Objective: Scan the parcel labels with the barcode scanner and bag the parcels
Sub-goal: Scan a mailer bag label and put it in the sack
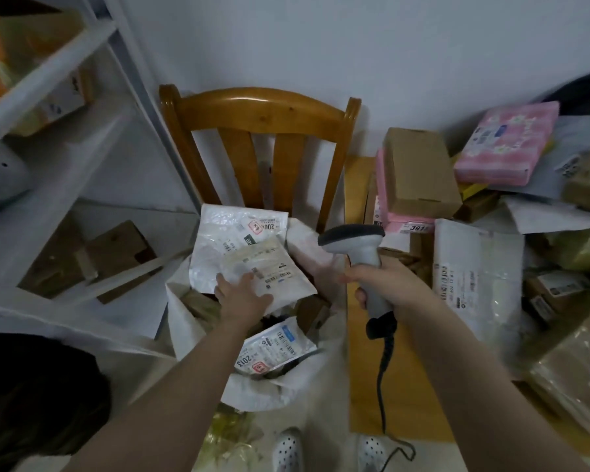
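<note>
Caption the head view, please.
Left hand touches a labelled parcel over the open sack; right hand grips the scanner.

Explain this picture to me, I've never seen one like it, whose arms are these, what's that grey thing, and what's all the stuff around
There is no machine here: a camera worn on a person's head looks down at their own two bare arms. The right hand grips a grey barcode scanner, its cord hanging down. The left hand rests on a flat white parcel over an open white sack that already holds other parcels. Behind it stands a wooden chair. On the right, a table is piled with more parcels, among them a brown box and a pink box.
</note>
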